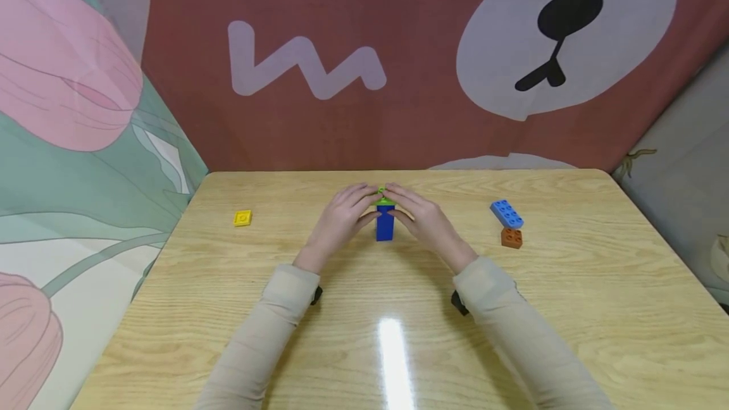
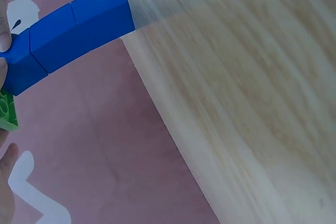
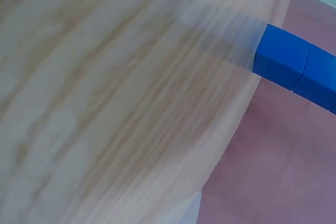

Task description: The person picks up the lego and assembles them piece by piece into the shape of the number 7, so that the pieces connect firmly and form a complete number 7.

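Note:
A tower of stacked blue toy bricks (image 1: 385, 226) stands upright on the table, topped by a light-green building piece (image 1: 385, 202) with a small raised part. My left hand (image 1: 343, 215) and right hand (image 1: 426, 219) meet at the top from either side. Each pinches the green piece, fingers at its top and thumb lower, by the uppermost blue brick. In the left wrist view, the underside of the green piece (image 2: 7, 111) juts past the blue bricks (image 2: 102, 11). Only the lower blue bricks (image 3: 283, 56) appear in the right wrist view; that hand is out of frame there.
A yellow square brick (image 1: 242, 217) lies at the left of the wooden table (image 1: 353, 347). To the right, a light-blue brick (image 1: 507, 214) lies close to a brown brick (image 1: 511, 238). A printed cloth (image 1: 319, 131) hangs behind the table's far edge.

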`<state>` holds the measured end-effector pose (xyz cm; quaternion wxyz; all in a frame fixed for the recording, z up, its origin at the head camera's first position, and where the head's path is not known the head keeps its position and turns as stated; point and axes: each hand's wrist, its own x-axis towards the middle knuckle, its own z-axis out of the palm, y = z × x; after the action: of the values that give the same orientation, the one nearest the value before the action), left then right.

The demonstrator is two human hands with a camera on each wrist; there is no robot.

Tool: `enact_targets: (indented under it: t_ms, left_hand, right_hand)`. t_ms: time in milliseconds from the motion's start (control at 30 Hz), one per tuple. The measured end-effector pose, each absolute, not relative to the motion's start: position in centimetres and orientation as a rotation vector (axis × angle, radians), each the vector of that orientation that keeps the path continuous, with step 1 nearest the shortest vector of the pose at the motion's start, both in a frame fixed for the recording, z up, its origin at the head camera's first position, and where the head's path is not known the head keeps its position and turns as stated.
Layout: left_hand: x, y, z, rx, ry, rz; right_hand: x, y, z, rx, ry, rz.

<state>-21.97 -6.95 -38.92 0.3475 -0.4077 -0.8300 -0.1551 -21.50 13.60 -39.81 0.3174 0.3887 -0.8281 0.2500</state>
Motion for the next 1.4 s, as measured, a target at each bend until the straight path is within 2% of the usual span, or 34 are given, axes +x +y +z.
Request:
enact_targets:
  t_ms: [667,1400]
  left_hand:
    - [-22.0,-7.3,-39.0,-1.073,-2.152,-0.439]
    - [-21.9,-6.4,-39.6,-0.962,-2.160,-0.394]
  right_hand:
    - [-21.8,13.1,-39.4,1.036,-2.163,0.881]
    - [-22.0,12.9,-40.8,0.995,-2.118,0.630]
